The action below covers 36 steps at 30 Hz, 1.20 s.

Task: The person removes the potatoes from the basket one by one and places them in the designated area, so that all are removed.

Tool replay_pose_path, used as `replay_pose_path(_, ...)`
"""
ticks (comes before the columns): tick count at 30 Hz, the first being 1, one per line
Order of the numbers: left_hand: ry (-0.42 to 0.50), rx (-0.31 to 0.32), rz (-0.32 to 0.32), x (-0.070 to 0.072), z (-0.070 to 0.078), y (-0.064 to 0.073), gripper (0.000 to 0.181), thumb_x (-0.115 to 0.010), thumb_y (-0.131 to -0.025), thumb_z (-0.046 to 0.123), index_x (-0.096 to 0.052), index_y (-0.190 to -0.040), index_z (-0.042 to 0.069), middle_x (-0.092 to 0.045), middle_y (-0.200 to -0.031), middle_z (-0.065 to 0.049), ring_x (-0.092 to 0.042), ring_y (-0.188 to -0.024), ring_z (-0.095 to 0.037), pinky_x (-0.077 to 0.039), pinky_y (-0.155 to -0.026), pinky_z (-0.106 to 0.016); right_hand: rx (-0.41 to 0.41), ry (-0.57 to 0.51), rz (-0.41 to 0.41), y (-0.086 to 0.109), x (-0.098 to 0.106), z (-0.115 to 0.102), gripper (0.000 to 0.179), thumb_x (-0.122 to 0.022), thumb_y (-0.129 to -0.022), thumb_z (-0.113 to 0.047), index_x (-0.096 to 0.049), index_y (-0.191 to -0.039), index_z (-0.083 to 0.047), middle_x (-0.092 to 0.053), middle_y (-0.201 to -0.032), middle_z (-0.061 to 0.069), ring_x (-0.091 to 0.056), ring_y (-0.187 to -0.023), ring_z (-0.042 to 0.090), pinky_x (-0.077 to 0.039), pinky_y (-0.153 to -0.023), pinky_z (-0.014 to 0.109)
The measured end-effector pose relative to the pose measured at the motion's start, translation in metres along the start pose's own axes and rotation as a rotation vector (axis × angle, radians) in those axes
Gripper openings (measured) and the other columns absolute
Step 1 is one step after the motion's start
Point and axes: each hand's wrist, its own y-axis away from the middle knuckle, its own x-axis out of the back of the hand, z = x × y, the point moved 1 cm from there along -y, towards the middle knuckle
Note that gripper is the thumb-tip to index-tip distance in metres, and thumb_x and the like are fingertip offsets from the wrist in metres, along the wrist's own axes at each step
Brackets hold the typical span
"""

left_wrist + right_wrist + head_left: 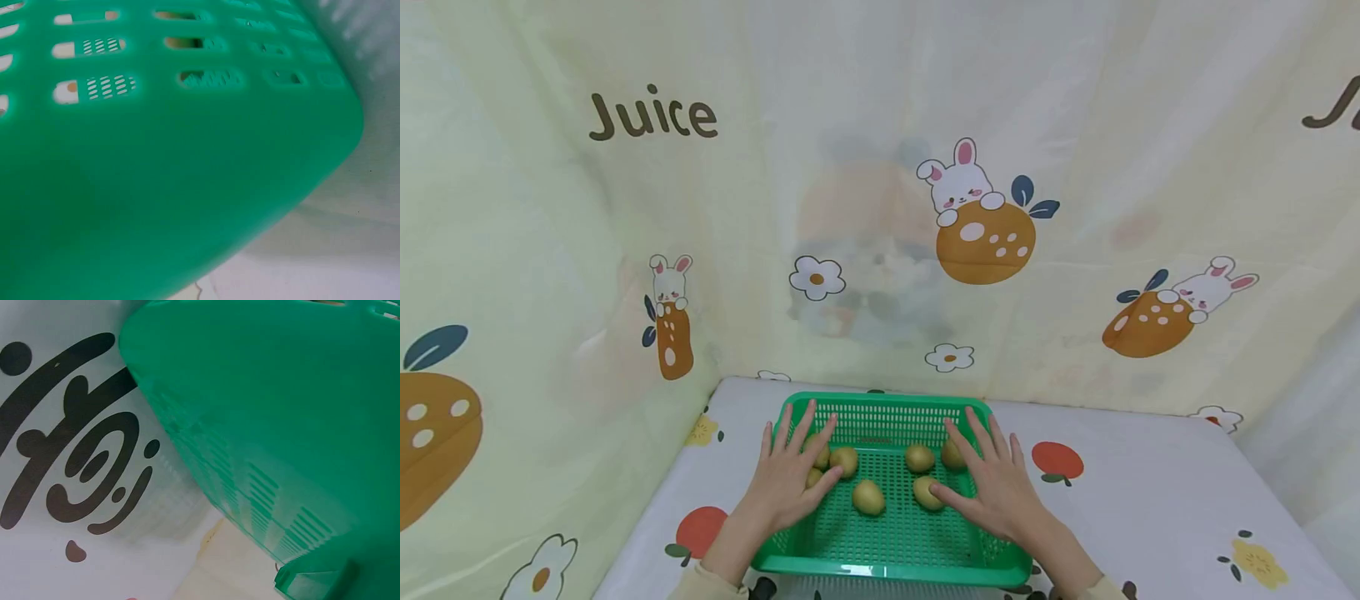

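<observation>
A green plastic basket (895, 546) with slotted walls sits on the table, and several rounded yellow-brown potatoes (868, 497) lie spread over its bottom. My left hand (788, 479) is over the basket's left side, fingers spread and straight, overlapping a cluster of potatoes there. Over the right side my right hand (996, 492) spreads its fingers too, its thumb overlapping a potato (927, 492) in this view. Neither hand grips anything. In the left wrist view the basket's outer wall (156, 169) fills most of the picture; the right wrist view shows its wall (269, 412) close up.
A white cloth (1150, 492) printed with fruit and flowers covers the table. Behind it hangs a pale curtain (865, 100) with rabbit prints, and another curtain side (550, 250) closes off the left. Dark printed shapes (94, 462) lie beside the basket.
</observation>
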Motion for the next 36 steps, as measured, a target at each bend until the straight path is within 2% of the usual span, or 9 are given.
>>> replay_pose_path(6, 0.013, 0.010, -0.010, 0.000, -0.001, 0.001, 0.067, -0.052, -0.097, 0.050, -0.034, -0.155, 0.022, -0.017, -0.163, -0.014, -0.011, -0.147, -0.046, -0.012, -0.111, -0.071, 0.002, -0.011, -0.015, -0.001, -0.002, -0.002, 0.088, -0.062, -0.086, -0.061, -0.033, -0.156, -0.015, -0.020, -0.161, 0.018, -0.017, -0.144, 0.050, -0.016, -0.107, 0.074)
replay_pose_path(13, 0.061, 0.004, -0.009, -0.002, -0.006, -0.003, 0.068, -0.050, -0.098, 0.050, -0.030, -0.157, 0.023, -0.015, -0.164, -0.013, -0.010, -0.147, -0.047, -0.012, -0.110, -0.071, 0.012, -0.021, -0.020, -0.002, -0.001, -0.003, 0.086, -0.063, -0.088, -0.058, -0.032, -0.156, -0.016, -0.021, -0.161, 0.018, -0.018, -0.143, 0.052, -0.018, -0.108, 0.073)
replay_pose_path(20, 0.097, 0.016, -0.008, -0.001, -0.018, -0.008, 0.067, -0.049, -0.099, 0.049, -0.028, -0.157, 0.022, -0.013, -0.164, -0.013, -0.007, -0.147, -0.046, -0.016, -0.108, -0.073, 0.033, -0.033, -0.021, -0.008, -0.001, -0.007, 0.085, -0.061, -0.089, -0.059, -0.032, -0.156, -0.016, -0.021, -0.161, 0.017, -0.017, -0.144, 0.051, -0.018, -0.108, 0.072)
replay_pose_path(25, 0.157, 0.022, -0.023, 0.002, -0.027, -0.015, 0.066, -0.050, -0.100, 0.044, -0.028, -0.157, 0.020, -0.012, -0.164, -0.014, -0.005, -0.147, -0.046, -0.017, -0.108, -0.073, 0.032, -0.044, -0.044, -0.011, -0.001, -0.008, 0.086, -0.062, -0.088, -0.058, -0.031, -0.156, -0.017, -0.021, -0.161, 0.018, -0.017, -0.143, 0.051, -0.017, -0.108, 0.072)
replay_pose_path(31, 0.217, 0.035, 0.000, 0.004, -0.040, -0.025, 0.063, -0.050, -0.102, 0.039, -0.029, -0.157, 0.017, -0.013, -0.164, -0.015, -0.008, -0.146, -0.049, -0.020, -0.107, -0.073, 0.032, -0.048, -0.058, -0.014, 0.000, -0.009, 0.086, -0.060, -0.088, -0.062, -0.033, -0.156, -0.015, -0.022, -0.161, 0.018, -0.020, -0.142, 0.052, -0.019, -0.108, 0.072)
replay_pose_path(36, 0.298, 0.061, -0.005, 0.001, -0.049, -0.024, 0.061, -0.049, -0.103, 0.036, -0.029, -0.157, 0.017, -0.011, -0.164, -0.013, -0.009, -0.145, -0.050, -0.023, -0.105, -0.074, 0.028, -0.064, -0.081, -0.013, -0.001, -0.011, 0.086, -0.059, -0.088, -0.062, -0.033, -0.155, -0.015, -0.023, -0.160, 0.018, -0.021, -0.142, 0.052, -0.021, -0.107, 0.072)
